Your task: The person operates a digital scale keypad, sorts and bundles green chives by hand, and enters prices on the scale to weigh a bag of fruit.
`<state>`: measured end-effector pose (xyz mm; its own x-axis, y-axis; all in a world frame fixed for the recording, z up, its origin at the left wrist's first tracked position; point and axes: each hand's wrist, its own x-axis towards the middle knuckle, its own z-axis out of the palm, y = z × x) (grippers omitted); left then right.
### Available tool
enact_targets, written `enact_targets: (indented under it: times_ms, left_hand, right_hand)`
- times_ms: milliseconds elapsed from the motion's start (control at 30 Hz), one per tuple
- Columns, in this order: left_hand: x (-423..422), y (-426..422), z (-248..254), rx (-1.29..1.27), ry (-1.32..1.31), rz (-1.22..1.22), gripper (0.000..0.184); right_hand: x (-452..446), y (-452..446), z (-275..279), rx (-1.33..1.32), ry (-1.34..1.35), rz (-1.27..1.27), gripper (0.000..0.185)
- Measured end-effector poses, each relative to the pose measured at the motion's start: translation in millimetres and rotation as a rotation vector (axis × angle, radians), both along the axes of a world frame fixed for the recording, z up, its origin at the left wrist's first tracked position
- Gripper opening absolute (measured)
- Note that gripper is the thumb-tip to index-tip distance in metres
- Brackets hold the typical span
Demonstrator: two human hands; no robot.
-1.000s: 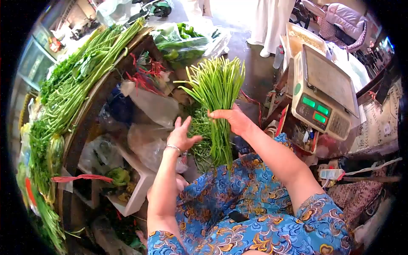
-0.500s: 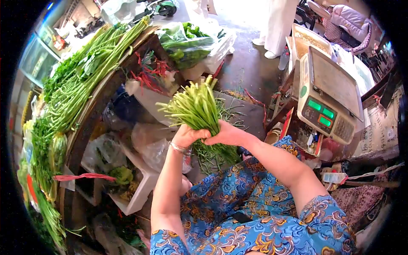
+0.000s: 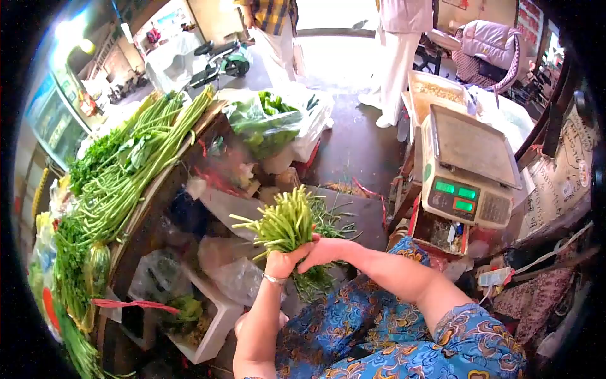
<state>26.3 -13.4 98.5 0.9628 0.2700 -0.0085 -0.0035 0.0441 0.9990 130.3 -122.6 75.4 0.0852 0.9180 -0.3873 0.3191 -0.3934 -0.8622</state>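
I see left hand (image 3: 283, 261), right hand (image 3: 323, 251) both clasping bunch (image 3: 287, 221) | scale (image 3: 468, 146): their 2 o'clock | greens (image 3: 129, 180): 10 o'clock

Glare bleaches the far floor (image 3: 338, 60) at twelve o'clock; a lamp (image 3: 71, 30) flares toward ten. Shadow pools at seven, beneath the vegetable counter (image 3: 205, 134) — green digits glow on the weighing scale (image 3: 470, 169) at three. Fisheye distortion bows the edges inside a black rim.
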Motion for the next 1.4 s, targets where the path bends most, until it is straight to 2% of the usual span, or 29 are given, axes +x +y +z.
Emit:
enact_targets:
  times_ms: [100, 133, 167, 233, 267, 300, 333, 367, 433, 467, 533, 567, 600, 633, 667, 700, 733, 767, 833, 867, 900, 967, 1000, 1067, 1133, 1167, 1200, 1233, 1400]
  left_hand:
    - [-7.2, 8.3, 1.0, 0.016, -0.095, 0.064, 0.028]
    - [-4.4, 18.9, -5.2, -0.051, -0.037, 0.016, 0.026]
    - [-3.3, 45.6, -57.5, 0.186, 0.027, 0.222, 0.014]
    - [-20.5, 31.6, 29.3, -0.007, -0.071, 0.273, 0.023]
    - [-26.1, 40.8, 28.2, -0.202, -0.17, 0.247, 0.028]
    - [-31.8, 52.2, 26.5, -0.397, -0.269, 0.223, 0.034]
    - [-34.9, 57.6, 24.3, -0.474, -0.267, 0.257, 0.043]
    - [-33.2, 60.8, 14.2, -0.474, -0.261, 0.254, 0.043]
    - [-23.1, 59.4, 0.0, 0.112, -0.121, 0.533, 0.029]
    - [-21.1, 55.6, -6.3, 0.003, -0.132, 0.532, 0.022]
    - [-18.9, 49.8, -1.6, -0.03, -0.108, 0.444, 0.024]
    - [-19.1, 47.6, 0.4, -0.058, -0.086, 0.36, 0.026]
    - [-17.5, 40.3, 0.7, -0.043, -0.056, 0.394, 0.022]
    - [-12.9, 40.6, 1.4, 0.223, -0.003, 0.371, 0.027]
    - [-7.0, 60.4, -36.2, 0.45, -0.016, 0.311, 0.031]
    - [2.3, 61.5, -28.5, 0.68, -0.026, 0.246, 0.034]
    - [0.5, 55.0, -24.2, 0.905, -0.244, 0.285, 0.039]
    - [-4.4, 48.2, -19.1, 0.909, -0.243, 0.28, 0.039]
    - [-7.4, 34.8, -4.8, 0.106, -0.094, 0.255, 0.042]
    - [-7.3, 41.8, -15.4, -0.028, -0.011, 0.245, 0.038]
    - [-8.4, 40.1, -16.3, -0.024, -0.01, 0.237, 0.038]
    - [-9.6, 37.1, -15.5, 0.018, -0.119, 0.387, 0.031]
    - [-10.2, 38.0, -14.0, -0.06, -0.04, 0.403, 0.025]
    - [-7.0, 38.0, -13.5, -0.087, -0.049, 0.415, 0.025]
    - [-6.0, 37.7, -15.5, -0.106, -0.037, 0.444, 0.023]
    - [-5.7, 37.7, -16.6, -0.106, -0.031, 0.44, 0.023]
    - [-4.7, 35.4, -14.0, 0.008, -0.068, 0.444, 0.024]
    - [-3.5, 32.7, -11.4, -0.042, -0.04, 0.459, 0.024]
    - [1.1, 19.2, -1.6, -0.113, -0.033, 0.51, 0.025]
  right_hand:
    - [-4.7, -0.1, -1.3, 0.11, -0.004, -0.121, 0.058]
    - [-5.8, 3.1, -2.1, 0.122, -0.02, -0.151, 0.06]
    - [-6.8, 6.3, -2.9, 0.134, -0.035, -0.182, 0.063]
    - [3.0, 7.4, 7.3, 0.121, 0.172, 0.081, 0.075]
    - [5.4, 6.0, 15.4, -0.011, -0.052, 0.121, 0.083]
    - [0.9, 1.4, 10.0, -0.01, -0.439, 0.124, 0.093]
    - [4.4, -0.9, 7.1, -0.051, -0.472, 0.129, 0.093]
    - [10.1, -1.6, 4.9, -0.09, -0.503, 0.134, 0.093]
    - [17.1, -4.8, 12.0, 0.14, -0.208, -0.038, 0.09]
    - [21.7, -3.7, 16.4, 0.234, -0.028, -0.08, 0.094]
    - [27.5, 6.3, 13.6, 0.39, 0.356, -0.17, 0.106]
    - [30.7, 11.3, 7.6, 0.437, 0.466, -0.19, 0.109]
    - [27.9, 11.0, 15.6, 0.436, 0.547, -0.213, 0.108]
    - [27.1, 9.6, 25.6, 0.434, 0.622, -0.235, 0.107]
    - [28.3, 11.3, 26.6, 0.455, 0.647, -0.201, 0.109]
    - [28.1, 13.4, 26.0, 0.478, 0.678, -0.168, 0.112]
    - [30.0, 16.4, 22.0, 0.49, 0.62, -0.142, 0.107]
    - [31.6, 16.9, 19.1, 0.495, 0.623, -0.144, 0.107]
    - [33.1, 13.6, 26.9, 0.493, 0.61, -0.148, 0.102]
    - [33.6, 10.8, 27.9, 0.485, 0.615, -0.173, 0.091]
    - [35.1, 10.8, 24.3, 0.49, 0.615, -0.18, 0.091]
    - [38.6, 14.5, 16.0, 0.491, 0.552, -0.322, 0.07]
    - [36.7, 11.9, 25.1, 0.453, 0.493, -0.439, 0.049]
    - [43.9, 17.0, 0.2, 0.508, 0.446, -0.479, 0.042]
    - [38.1, 17.4, 0.7, 0.616, 0.328, -0.57, 0.032]
    - [36.4, 16.0, 0.7, 0.615, 0.331, -0.576, 0.032]
    - [34.6, 12.9, 6.4, 0.617, 0.21, -0.557, 0.032]
    - [33.3, 10.4, 7.9, 0.615, 0.09, -0.539, 0.032]
    - [31.3, 8.7, 14.5, 0.541, -0.055, -0.491, 0.023]
